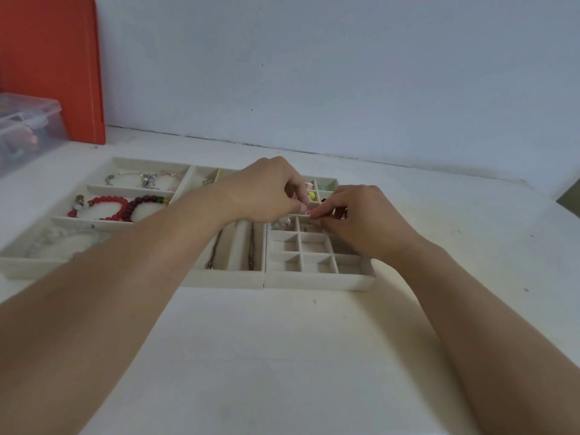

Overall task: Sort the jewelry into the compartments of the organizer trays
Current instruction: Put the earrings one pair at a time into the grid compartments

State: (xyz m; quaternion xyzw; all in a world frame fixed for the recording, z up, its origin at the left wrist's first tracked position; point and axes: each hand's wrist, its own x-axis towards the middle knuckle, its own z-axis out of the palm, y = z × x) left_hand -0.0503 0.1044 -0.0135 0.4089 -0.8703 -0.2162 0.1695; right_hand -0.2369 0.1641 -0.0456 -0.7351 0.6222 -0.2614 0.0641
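Three cream organizer trays stand side by side on the white table. The left tray point(37, 265) holds red bead bracelets point(108, 207) and silver bracelets point(147, 178) in long compartments. The middle tray point(226, 277) holds dark chains. The right tray point(317, 281) has several small square compartments, some at the back with coloured pieces point(312, 193). My left hand point(263, 189) and my right hand point(361, 215) meet above the right tray's middle rows. Both pinch a small pink piece point(309, 213) between their fingertips.
A clear plastic box point(25, 127) stands at the far left, with an orange board point(59, 64) leaning on the wall behind it. A dark object point(569, 199) shows at the right edge.
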